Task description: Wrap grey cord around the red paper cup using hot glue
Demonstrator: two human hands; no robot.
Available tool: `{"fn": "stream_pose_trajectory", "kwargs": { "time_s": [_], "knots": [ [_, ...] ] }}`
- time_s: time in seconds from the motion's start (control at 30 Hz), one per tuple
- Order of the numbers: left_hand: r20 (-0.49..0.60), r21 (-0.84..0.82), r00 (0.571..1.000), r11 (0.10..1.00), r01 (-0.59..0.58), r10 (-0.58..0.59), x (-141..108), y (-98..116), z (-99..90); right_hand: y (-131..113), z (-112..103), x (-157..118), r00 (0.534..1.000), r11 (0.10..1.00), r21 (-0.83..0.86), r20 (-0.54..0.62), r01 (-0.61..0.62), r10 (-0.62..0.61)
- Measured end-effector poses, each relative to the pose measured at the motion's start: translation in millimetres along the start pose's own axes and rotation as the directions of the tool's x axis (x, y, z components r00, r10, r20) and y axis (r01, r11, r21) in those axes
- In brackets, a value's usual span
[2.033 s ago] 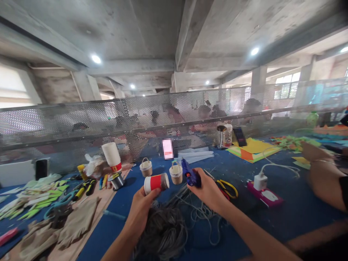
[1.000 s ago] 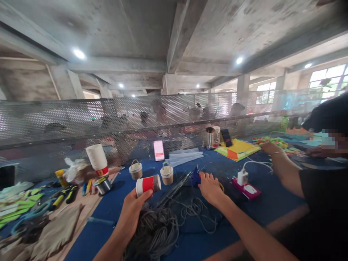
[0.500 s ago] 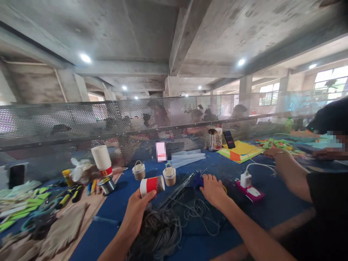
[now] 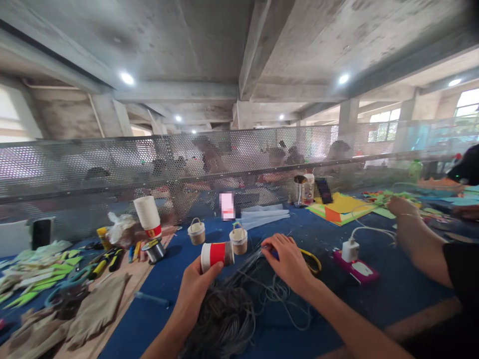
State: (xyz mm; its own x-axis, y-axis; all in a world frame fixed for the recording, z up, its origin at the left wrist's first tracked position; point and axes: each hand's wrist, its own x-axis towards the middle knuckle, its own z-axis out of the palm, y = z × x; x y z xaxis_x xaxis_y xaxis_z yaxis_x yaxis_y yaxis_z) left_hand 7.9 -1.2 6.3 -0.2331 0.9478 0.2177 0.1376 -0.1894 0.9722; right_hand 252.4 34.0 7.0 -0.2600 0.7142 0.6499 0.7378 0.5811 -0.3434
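My left hand (image 4: 194, 281) is closed around a paper cup (image 4: 217, 256), white with a red band, tipped on its side with the thumb along it. To the right, my right hand (image 4: 288, 259) curls its fingers over a dark blue thing (image 4: 275, 253), mostly hidden beneath the palm. A yellow loop (image 4: 317, 264) shows beside that wrist. Thin wires (image 4: 249, 264) lie between both hands, and a bundle of grey cord (image 4: 228, 319) sits below them. Beyond the cup stand two small brown buckets, one on the left (image 4: 196, 233) and one on the right (image 4: 238, 242), each with a handle.
Stacked paper cups (image 4: 145, 213), a wire spool (image 4: 154, 251) and gloves (image 4: 101, 304) are on the left. A magenta power strip (image 4: 355, 268) with a plugged-in charger lies right. Another person's arm (image 4: 415, 239) reaches across colored paper. A perforated screen (image 4: 179, 169) spans the table's back.
My right hand has shifted toward the wires and curled its fingers over the blue thing, uncovering more of the yellow loop. The left hand still holds the cup. The view has turned slightly left.
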Motion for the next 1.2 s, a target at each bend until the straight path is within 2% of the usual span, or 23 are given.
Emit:
{"fn": "stream_pose_trajectory", "kwargs": {
  "time_s": [0.13,0.23,0.33,0.57,0.93,1.1,1.2],
  "knots": [
    [0.008,-0.001,0.999,0.999,-0.038,0.038,0,-3,-0.3,-38,1,2,0.982,0.973,0.139,0.015,0.186,-0.189],
    [0.002,-0.022,1.000,0.999,-0.025,0.025,0,-2,0.4,-56,6,2,0.945,0.937,0.144,0.037,0.318,-0.326],
    [-0.011,-0.006,1.000,1.000,-0.016,0.016,-2,3,2.2,-61,14,1,0.932,0.930,0.105,0.049,0.353,-0.360],
    [0.006,0.081,0.999,0.996,-0.046,0.046,-4,4,3.6,-52,22,-3,0.922,0.922,0.084,0.052,0.378,-0.383],
    [0.018,0.069,0.999,0.997,-0.036,0.035,-5,3,5.4,-52,18,-4,0.942,0.936,0.126,0.028,0.330,-0.336],
    [-0.028,0.086,1.000,0.996,-0.008,0.010,-6,7,3.5,-29,2,2,0.989,0.983,0.110,-0.008,0.146,-0.146],
    [-0.024,0.105,1.000,0.994,-0.011,0.013,-6,8,1.9,-8,-5,1,0.993,0.996,0.077,0.106,0.037,-0.045]
  ]
}}
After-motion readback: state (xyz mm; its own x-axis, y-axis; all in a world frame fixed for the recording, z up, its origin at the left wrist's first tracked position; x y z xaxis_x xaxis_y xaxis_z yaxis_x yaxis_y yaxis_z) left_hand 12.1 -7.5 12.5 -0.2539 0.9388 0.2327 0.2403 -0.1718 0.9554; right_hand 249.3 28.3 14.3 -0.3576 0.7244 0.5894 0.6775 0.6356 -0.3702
